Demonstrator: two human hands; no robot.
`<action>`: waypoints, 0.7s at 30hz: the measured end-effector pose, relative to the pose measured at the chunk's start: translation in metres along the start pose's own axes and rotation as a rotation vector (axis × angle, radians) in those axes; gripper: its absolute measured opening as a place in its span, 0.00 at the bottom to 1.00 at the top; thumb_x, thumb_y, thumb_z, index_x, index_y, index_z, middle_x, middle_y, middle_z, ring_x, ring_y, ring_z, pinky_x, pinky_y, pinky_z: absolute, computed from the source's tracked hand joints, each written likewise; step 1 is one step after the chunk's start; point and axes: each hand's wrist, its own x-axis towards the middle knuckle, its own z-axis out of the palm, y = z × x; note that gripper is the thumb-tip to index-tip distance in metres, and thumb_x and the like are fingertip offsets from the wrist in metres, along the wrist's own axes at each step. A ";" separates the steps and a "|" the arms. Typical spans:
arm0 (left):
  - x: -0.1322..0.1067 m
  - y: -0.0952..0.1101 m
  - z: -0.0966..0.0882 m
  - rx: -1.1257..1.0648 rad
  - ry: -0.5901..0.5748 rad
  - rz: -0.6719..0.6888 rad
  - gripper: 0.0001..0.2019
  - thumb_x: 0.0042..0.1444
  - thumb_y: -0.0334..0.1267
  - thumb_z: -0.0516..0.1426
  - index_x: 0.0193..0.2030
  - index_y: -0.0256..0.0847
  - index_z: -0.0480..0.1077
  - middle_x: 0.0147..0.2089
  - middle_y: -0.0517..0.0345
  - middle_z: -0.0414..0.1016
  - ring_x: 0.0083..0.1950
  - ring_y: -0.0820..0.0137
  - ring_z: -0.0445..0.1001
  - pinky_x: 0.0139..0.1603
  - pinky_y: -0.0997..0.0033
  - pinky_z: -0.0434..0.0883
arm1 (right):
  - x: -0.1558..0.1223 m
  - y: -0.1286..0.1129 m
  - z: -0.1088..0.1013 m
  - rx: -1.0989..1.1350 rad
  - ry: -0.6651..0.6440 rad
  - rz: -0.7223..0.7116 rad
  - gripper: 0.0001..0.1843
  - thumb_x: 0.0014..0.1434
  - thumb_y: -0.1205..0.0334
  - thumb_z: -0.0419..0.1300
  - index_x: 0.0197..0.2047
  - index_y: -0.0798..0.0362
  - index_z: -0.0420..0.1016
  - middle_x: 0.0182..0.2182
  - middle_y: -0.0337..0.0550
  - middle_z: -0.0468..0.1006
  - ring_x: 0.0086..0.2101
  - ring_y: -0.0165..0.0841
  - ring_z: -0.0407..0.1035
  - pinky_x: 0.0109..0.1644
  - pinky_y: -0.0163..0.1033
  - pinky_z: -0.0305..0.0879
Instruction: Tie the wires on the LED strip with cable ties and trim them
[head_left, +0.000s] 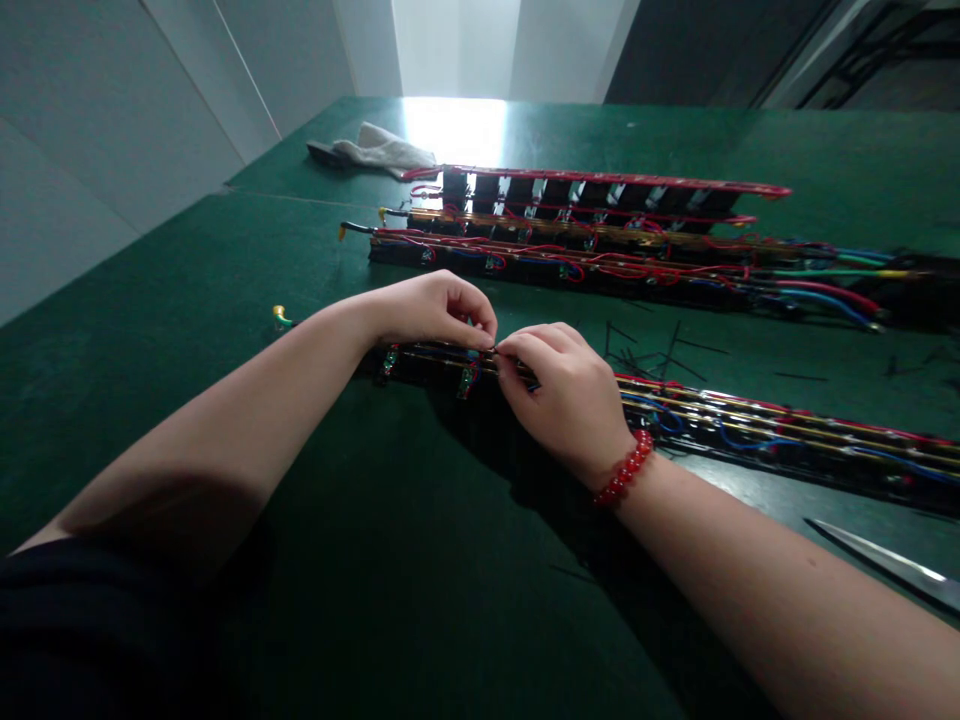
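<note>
A long black strip assembly [750,425] with brass-coloured rods, red and blue wires and small green circuit boards lies across the table in front of me. My left hand [442,312] reaches over it from the left, thumb and fingertips pinched together just above the rods. From the right, my right hand [562,390] meets it, its thumb and forefinger pinched too. Both sets of fingertips come together at one small dark spot on the strip. What they pinch is too small to make out. A red bead bracelet [626,470] circles my right wrist.
Behind lie similar wired strips [570,265], with coloured cable ends at the right. Thin black offcuts [637,355] are scattered between the strips. A pointed metal blade [885,560] lies at the right. A whitish cloth [382,150] rests on the green table [360,580] at the back left.
</note>
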 end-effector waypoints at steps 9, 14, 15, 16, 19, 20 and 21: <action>0.000 0.002 0.004 0.009 0.004 0.031 0.09 0.51 0.39 0.64 0.35 0.35 0.79 0.26 0.63 0.72 0.28 0.79 0.66 0.31 0.76 0.63 | 0.004 -0.009 -0.001 -0.004 0.005 0.134 0.06 0.62 0.65 0.60 0.32 0.53 0.77 0.34 0.46 0.80 0.38 0.39 0.72 0.40 0.42 0.64; -0.002 -0.002 0.004 -0.038 0.034 -0.008 0.09 0.51 0.39 0.65 0.36 0.35 0.80 0.32 0.58 0.78 0.33 0.76 0.72 0.35 0.75 0.67 | 0.002 -0.007 -0.001 -0.031 0.029 0.098 0.08 0.65 0.65 0.60 0.33 0.54 0.76 0.34 0.47 0.80 0.38 0.38 0.71 0.39 0.41 0.63; -0.001 -0.003 0.004 -0.049 0.038 -0.006 0.09 0.51 0.39 0.65 0.36 0.35 0.80 0.33 0.58 0.78 0.33 0.76 0.72 0.36 0.74 0.68 | 0.002 -0.006 0.000 -0.037 0.032 0.093 0.08 0.65 0.64 0.60 0.33 0.55 0.76 0.34 0.47 0.80 0.38 0.39 0.71 0.39 0.41 0.63; -0.001 -0.003 0.004 -0.057 0.038 -0.004 0.09 0.51 0.39 0.65 0.37 0.35 0.80 0.33 0.58 0.78 0.33 0.76 0.73 0.36 0.74 0.68 | 0.001 -0.006 0.000 -0.042 0.036 0.087 0.09 0.65 0.64 0.59 0.33 0.55 0.76 0.35 0.47 0.80 0.38 0.39 0.72 0.40 0.41 0.64; -0.001 -0.005 0.004 -0.042 0.028 0.003 0.11 0.52 0.40 0.65 0.38 0.35 0.80 0.32 0.58 0.77 0.33 0.76 0.72 0.36 0.74 0.67 | 0.001 -0.004 0.001 -0.056 0.042 0.063 0.09 0.67 0.64 0.59 0.34 0.55 0.76 0.35 0.47 0.80 0.38 0.39 0.72 0.40 0.41 0.65; 0.000 -0.005 0.004 -0.029 0.023 0.010 0.11 0.53 0.41 0.65 0.39 0.35 0.80 0.33 0.58 0.77 0.33 0.76 0.72 0.36 0.74 0.67 | 0.001 -0.004 0.001 -0.058 0.044 0.053 0.09 0.67 0.64 0.59 0.35 0.55 0.76 0.35 0.47 0.81 0.38 0.39 0.72 0.40 0.42 0.65; 0.000 -0.005 0.003 -0.015 0.019 0.018 0.11 0.53 0.41 0.65 0.39 0.36 0.80 0.33 0.58 0.77 0.34 0.76 0.71 0.36 0.74 0.67 | 0.000 -0.003 0.001 -0.057 0.047 0.045 0.09 0.68 0.64 0.58 0.35 0.55 0.77 0.36 0.47 0.81 0.38 0.39 0.72 0.41 0.42 0.65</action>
